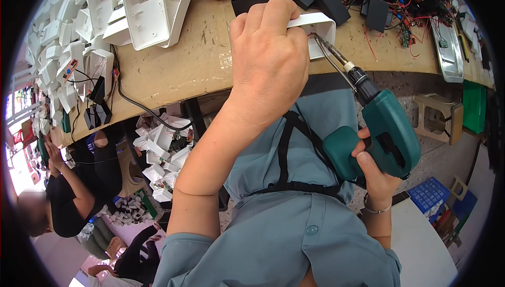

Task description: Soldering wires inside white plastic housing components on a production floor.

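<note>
My left hand [269, 61] is closed on a small white plastic box [322, 23], tilted up at the table's near edge with its hollow side toward me. Its fingers wrap over the far left side, and the back of the hand hides part of the box. My right hand [377, 176] grips the handle of a green pistol-shaped soldering gun [393, 129]. The gun's metal tip and thin solder-feed tube [336, 63] reach up and left into the box. What the tip meets inside is too small to make out.
White plastic boxes [144, 16] pile up on the table's left. Black casings [376, 13] and circuit boards with red wires [407, 32] crowd the back right, near a metal tray [447, 50]. A black cable [139, 107] hangs over the edge. Another person [73, 192] sits at left.
</note>
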The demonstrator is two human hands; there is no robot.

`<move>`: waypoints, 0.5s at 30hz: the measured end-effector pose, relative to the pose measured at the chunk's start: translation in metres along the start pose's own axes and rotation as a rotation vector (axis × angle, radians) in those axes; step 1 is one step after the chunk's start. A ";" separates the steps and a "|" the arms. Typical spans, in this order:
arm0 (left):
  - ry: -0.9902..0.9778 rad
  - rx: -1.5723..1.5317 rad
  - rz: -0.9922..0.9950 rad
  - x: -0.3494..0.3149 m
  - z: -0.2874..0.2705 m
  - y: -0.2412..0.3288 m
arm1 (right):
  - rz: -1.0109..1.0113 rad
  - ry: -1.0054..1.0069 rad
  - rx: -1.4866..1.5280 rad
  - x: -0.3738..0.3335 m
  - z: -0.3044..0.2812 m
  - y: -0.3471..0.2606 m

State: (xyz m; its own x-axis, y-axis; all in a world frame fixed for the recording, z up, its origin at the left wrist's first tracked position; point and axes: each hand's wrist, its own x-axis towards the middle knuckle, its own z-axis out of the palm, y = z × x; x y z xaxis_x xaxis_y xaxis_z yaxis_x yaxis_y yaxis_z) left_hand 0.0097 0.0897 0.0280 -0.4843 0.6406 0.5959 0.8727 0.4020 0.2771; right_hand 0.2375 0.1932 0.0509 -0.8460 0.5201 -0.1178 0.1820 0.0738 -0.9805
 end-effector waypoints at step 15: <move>0.005 -0.008 0.011 0.000 0.000 -0.001 | -0.004 0.140 -0.015 0.001 0.005 -0.001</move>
State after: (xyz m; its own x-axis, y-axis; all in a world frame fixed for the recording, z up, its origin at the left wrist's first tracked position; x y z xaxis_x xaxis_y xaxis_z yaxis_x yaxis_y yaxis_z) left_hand 0.0092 0.0891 0.0274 -0.4744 0.6414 0.6030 0.8784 0.3898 0.2765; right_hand 0.2344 0.1893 0.0511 -0.7688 0.6331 -0.0901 0.1872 0.0881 -0.9784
